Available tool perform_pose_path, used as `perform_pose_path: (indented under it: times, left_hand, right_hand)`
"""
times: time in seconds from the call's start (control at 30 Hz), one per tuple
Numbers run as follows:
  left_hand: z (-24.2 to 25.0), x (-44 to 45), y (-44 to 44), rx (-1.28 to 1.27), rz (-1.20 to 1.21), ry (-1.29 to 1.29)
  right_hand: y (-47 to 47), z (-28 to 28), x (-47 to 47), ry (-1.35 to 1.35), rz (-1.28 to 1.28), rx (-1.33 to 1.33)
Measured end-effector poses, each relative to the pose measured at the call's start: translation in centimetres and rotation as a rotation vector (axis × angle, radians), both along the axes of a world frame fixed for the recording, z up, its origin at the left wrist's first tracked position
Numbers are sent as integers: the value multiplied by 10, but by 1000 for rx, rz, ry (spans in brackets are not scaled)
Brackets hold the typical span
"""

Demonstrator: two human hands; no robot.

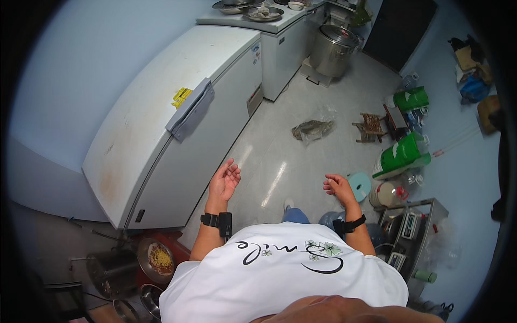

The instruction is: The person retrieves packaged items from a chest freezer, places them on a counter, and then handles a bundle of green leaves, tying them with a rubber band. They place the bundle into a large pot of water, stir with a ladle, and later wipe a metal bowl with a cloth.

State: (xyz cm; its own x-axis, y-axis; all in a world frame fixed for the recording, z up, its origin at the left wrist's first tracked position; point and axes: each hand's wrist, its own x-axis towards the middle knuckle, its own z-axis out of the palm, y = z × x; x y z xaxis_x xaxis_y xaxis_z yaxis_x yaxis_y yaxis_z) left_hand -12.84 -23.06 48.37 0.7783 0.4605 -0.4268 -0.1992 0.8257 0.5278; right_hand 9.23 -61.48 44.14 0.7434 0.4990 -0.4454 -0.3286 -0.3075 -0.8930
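My left hand is raised in front of me, palm turned up and fingers loosely curled, with nothing in it. It is nearest to the front of a white chest freezer, whose lid is down. On the freezer's handle side sits a yellow label. My right hand hangs over the floor, fingers bent and apart, also holding nothing. Close to it stands a pale teal round object with a hole in the middle. A clear plastic bag with dark contents lies on the grey floor ahead.
A second freezer carries metal dishes. Beyond it stands a large lidded steel pot. Along the right wall are a small wooden stool, green-labelled containers and a metal rack with scales. A food-filled bowl is at lower left.
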Motion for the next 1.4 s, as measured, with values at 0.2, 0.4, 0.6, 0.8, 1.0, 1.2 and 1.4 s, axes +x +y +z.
perform_pose_path:
  times: [0.2,0.4,0.6,0.8,1.0,1.2,1.4]
  left_hand:
    - [-6,146,80,28,114,-52]
    - [23,263,142,57,119,-8]
    - [38,399,239,162,152,2]
    - [39,560,355,219,91,-74]
    - [49,715,433,224,37,-91]
    - [37,846,494,321,22,66]
    - [29,920,518,338,-52,138]
  right_hand:
    - [102,-25,196,-10,53,78]
    - [233,10,377,22,62,196]
    - [390,61,552,-28,129,310]
    - [516,85,681,-70,53,346]
    - [620,98,792,-17,-33,273]
    - [698,80,924,-161,-33,145]
    - [738,70,990,-113,258,41]
